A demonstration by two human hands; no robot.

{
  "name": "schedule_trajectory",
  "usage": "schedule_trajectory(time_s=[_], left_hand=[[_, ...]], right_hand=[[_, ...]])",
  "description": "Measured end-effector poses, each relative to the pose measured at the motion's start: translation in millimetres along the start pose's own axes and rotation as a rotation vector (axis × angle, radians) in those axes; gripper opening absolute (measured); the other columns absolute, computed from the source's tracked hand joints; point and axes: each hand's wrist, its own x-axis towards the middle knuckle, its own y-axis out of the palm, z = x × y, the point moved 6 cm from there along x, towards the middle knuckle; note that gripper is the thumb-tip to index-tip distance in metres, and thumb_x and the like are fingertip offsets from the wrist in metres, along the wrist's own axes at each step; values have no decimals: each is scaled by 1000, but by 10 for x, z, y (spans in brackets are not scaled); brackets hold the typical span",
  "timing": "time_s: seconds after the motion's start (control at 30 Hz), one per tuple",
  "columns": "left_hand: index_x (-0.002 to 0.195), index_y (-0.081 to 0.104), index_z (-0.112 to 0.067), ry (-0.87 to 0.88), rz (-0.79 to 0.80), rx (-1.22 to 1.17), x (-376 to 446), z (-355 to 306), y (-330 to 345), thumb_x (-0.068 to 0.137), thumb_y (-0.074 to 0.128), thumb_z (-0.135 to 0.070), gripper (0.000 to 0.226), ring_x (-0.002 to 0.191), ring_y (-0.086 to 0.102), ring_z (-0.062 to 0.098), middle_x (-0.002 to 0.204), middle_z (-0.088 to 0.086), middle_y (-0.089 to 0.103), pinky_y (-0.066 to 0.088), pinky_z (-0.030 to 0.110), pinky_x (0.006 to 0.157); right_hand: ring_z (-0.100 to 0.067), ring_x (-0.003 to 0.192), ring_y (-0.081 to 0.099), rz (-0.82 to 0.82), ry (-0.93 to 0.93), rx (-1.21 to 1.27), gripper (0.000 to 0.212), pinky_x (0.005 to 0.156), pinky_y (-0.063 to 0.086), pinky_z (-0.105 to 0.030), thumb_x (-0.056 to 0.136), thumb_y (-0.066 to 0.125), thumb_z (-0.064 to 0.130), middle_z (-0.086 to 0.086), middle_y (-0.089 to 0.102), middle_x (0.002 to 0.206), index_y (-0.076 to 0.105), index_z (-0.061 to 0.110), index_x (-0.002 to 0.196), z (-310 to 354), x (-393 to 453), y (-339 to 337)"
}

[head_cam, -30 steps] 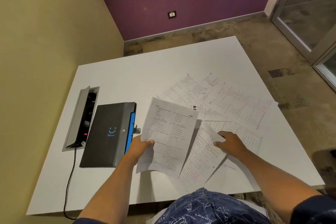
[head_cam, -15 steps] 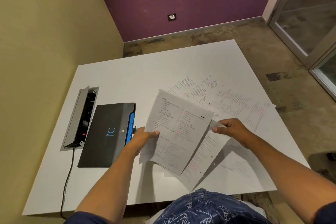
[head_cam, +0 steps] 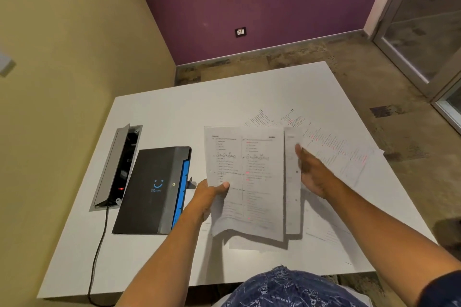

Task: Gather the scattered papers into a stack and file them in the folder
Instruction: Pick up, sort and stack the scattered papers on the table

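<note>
left hand point(head_cam: 209, 194) grip pinching held papers point(head_cam: 247, 182) above tabletop point(head_cam: 174, 112), right hand point(head_cam: 311, 172) blurred, fingers straight against sheets' right edge, black folder point(head_cam: 149, 192) near tabletop's left edge, loose papers point(head_cam: 336, 152) toward right edge

Plenty of open white table point(head_cam: 224, 97) at the far end, nothing sitting there. Left side's tighter: the black folder point(head_cam: 149, 189) lies flat right beside the raised lid of the cable box point(head_cam: 112, 167), with its black cord point(head_cam: 98, 252) trailing off the near edge. Loose papers point(head_cam: 334, 154) cover the right half, and the held sheets point(head_cam: 247, 182) block the middle.
</note>
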Motion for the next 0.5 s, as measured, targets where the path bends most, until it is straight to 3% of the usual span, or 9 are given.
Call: schedule_trajectory(time_s=[0.07, 0.13, 0.2, 0.37, 0.5], left_hand=[[129, 65, -3, 5, 32, -63, -13, 25, 40, 89, 73, 1, 41, 112, 69, 40, 119, 18, 74, 54, 57, 102], [130, 64, -3, 16, 78, -82, -45, 29, 94, 88, 74, 1, 44, 114, 68, 42, 122, 20, 73, 54, 57, 101], [131, 63, -5, 34, 133, -44, -84, 17, 155, 83, 81, -3, 52, 115, 68, 42, 123, 19, 73, 55, 56, 100], [128, 65, -9, 64, 145, 38, -123, -47, 205, 76, 87, -11, 56, 113, 70, 37, 119, 13, 75, 58, 52, 97], [130, 64, -12, 79, 135, 7, -147, -83, 182, 70, 91, -19, 66, 118, 66, 39, 124, 12, 73, 55, 57, 101]], right_hand=[[-24, 128, 63, 46, 17, -136, 56, 108, 49, -42, 85, 77, 33, -4, 69, 134, 62, 19, 137, -206, -39, 70], [-26, 123, 66, 48, 54, -191, 62, 104, 53, -41, 78, 81, 23, -6, 72, 129, 62, 12, 136, -415, -66, 117], [-27, 120, 68, 9, 60, -215, 67, 103, 54, -43, 71, 89, 24, -8, 73, 126, 65, 10, 132, -508, -96, 189], [-26, 102, 75, -88, 19, -300, 47, 85, 63, -36, 75, 88, 7, -10, 78, 111, 71, 7, 118, -492, -84, 258], [-26, 101, 76, -76, -29, -342, 57, 83, 62, -35, 64, 92, 17, -8, 79, 109, 73, 8, 117, -332, -115, 193]])
